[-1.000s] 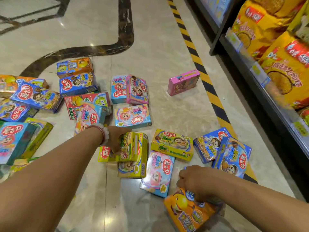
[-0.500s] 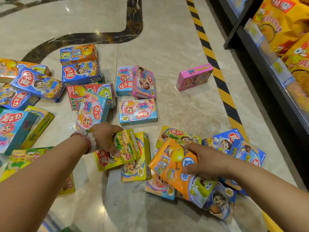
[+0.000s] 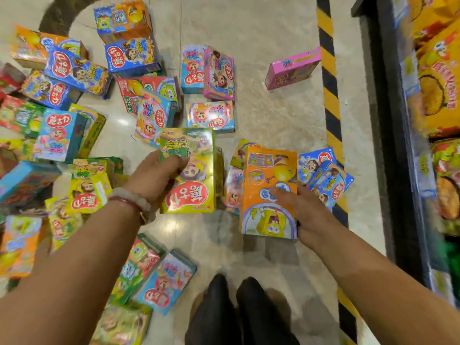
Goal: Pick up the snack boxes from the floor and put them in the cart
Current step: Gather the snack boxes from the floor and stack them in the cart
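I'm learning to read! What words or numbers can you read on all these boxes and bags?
"膨化食品": probably, down the edge of the red box.
Yellow box held by the left hand: red oval logo, upside down, too blurred to read.
Orange box held by the right hand: print too blurred to read.
Yellow bags on the shelf: red writing blurred.
Numbers: none readable.
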A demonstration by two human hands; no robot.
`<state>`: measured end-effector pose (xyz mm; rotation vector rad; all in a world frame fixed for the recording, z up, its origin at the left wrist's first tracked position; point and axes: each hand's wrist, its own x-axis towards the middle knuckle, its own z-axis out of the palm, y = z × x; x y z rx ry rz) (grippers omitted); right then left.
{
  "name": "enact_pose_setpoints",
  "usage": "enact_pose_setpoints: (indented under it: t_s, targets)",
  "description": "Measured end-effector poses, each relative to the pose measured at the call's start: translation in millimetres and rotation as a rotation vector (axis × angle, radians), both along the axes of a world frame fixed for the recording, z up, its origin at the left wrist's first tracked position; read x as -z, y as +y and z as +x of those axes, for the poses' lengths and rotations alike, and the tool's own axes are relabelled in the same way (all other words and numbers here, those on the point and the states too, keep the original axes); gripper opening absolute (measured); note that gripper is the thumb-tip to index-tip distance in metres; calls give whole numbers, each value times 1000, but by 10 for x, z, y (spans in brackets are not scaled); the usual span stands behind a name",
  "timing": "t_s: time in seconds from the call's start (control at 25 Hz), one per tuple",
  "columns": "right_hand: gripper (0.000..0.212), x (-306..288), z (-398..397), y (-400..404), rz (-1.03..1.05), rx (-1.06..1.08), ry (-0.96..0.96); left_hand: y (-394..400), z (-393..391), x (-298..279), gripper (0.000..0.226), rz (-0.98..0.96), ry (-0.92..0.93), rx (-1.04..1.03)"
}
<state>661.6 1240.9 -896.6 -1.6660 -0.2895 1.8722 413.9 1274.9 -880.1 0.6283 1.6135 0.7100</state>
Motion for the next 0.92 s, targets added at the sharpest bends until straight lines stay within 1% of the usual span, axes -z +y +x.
enact_pose_setpoints:
  t_s: [0.04, 0.12, 0.28, 0.36, 0.4, 0.52, 0.56, 0.68, 0.8, 0.92]
  targets:
    - [18, -259, 30, -52, -19, 16, -16, -79, 25, -259, 4, -29, -1, -15]
    - [18, -880, 71, -100, -13, 13, -25, -199, 80, -864, 7, -67, -15, -35]
    - [35, -2509, 93, -85, 39, -19, 38, -352, 226, -2443, 4, -76, -77, -102]
    - [51, -3367, 101, -74, 77, -55, 43, -407, 287, -3277, 15, -47, -99, -100]
    - [52, -3753, 111, -94, 101, -66, 34, -436, 318, -3667, 16, -26, -114, -111]
    - [27, -4717, 158, -207, 173, -63, 24, -530, 377, -4621, 5, 81, -167, -123]
    - [25, -5007, 173, -280, 196, -66, 25, -579, 381, -4905, 8, 111, -174, -125]
    - [22, -5632, 207, -510, 285, -46, 1, -669, 367, -5521, 5, 186, -194, -127]
    - [19, -6139, 222, -801, 342, 43, -13, -761, 381, -6031, 5, 222, -232, -113]
    - [28, -6500, 184, -1139, 398, 133, -42, -869, 360, -6389, 7, 263, -260, 11]
